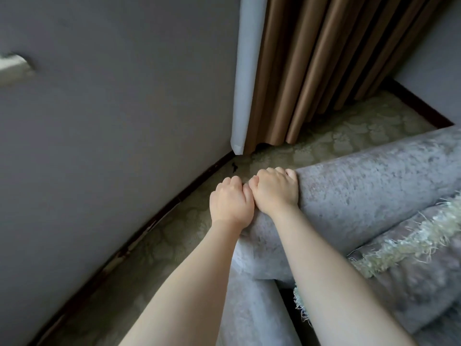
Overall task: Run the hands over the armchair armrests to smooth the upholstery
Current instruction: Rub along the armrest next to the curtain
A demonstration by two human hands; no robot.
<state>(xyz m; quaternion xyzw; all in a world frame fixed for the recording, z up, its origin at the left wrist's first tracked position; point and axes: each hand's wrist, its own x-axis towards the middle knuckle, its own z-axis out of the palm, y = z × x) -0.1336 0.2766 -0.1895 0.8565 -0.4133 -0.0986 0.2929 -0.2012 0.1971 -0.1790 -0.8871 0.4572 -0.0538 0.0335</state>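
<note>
Left hand point(230, 203): placed on the near-left end of the armrest point(361, 186), back of the hand upward, knuckles raised. The fingers bend down over the armrest's outer edge, so the fingertips are hidden.

Right hand point(274, 189): placed on the same end of the armrest, just beside the left hand and touching it along the thumb side. Its fingers are curled over the armrest's far edge, and the outermost finger lies on the armrest's top surface.

Both forearms are bare and extended toward the armrest. The right forearm lies over the armrest's top; the left runs along its outer side. Both wrists are straight.
</note>
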